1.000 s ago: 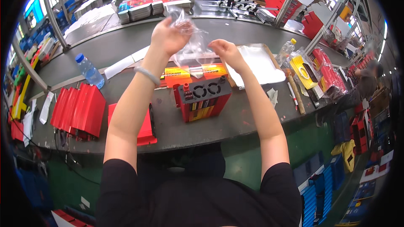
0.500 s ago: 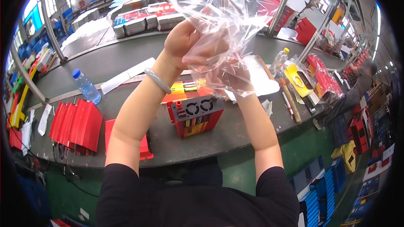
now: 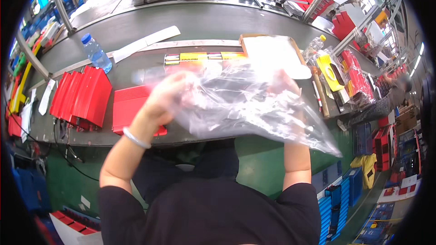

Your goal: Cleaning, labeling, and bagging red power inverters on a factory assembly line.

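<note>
A large clear plastic bag (image 3: pixel 245 111) is stretched between my hands above the near part of the bench. My left hand (image 3: pixel 169 94), with a pale bangle on its wrist, is closed on the bag's left side, smeared by motion. Through the film shows my right hand (image 3: pixel 285 84), closed at the bag's right side; whether it is inside or behind cannot be told. Beyond the bag lie red and yellow printed pieces (image 3: pixel 204 57). The red box with two fans is hidden behind the plastic. Left of it, a flat red ribbed housing (image 3: pixel 129 104) lies on the bench.
Several upright red housings (image 3: pixel 81 95) stand at left, near a blue-capped water bottle (image 3: pixel 96 53). A shallow cardboard tray (image 3: pixel 242 41) holding white sheets is at the back. To the right are a yellow-capped bottle (image 3: pixel 314 47), a yellow tool (image 3: pixel 330 72) and bagged red items (image 3: pixel 356 79).
Both hands have come down and toward me with the plastic bag, which has spread out sideways. The view has tilted down, and the bag now covers the red fan box.
</note>
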Motion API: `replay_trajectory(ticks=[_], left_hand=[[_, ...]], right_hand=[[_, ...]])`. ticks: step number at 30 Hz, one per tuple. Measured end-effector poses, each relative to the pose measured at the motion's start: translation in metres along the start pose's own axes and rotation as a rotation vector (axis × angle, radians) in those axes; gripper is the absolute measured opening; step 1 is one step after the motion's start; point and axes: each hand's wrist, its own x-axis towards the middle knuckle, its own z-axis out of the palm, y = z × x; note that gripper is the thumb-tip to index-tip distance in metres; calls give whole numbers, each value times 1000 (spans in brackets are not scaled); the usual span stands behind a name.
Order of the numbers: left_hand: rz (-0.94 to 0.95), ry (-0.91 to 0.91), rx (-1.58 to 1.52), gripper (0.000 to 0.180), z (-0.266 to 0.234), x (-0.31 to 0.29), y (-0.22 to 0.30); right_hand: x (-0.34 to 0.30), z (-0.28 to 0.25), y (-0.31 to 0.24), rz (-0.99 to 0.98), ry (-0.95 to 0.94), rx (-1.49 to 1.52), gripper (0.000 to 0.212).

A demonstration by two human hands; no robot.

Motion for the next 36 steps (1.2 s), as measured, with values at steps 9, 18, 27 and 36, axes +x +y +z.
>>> replay_trajectory(ticks=[9,18,27,36], left_hand=[[295,390,148,18,11,21,-39],[18,573,16,24,-18,43,-32],[-117,492,-58,25,-37,56,-40],[-219,469,-199,18,-51,61,-45]], right_hand=[[49,6,31,-170,360,-404,15],[67,4,18,-2,437,-575,26],[81,-11,7,126,115,-800,35],[67,-44,43,129,-69,124,43]])
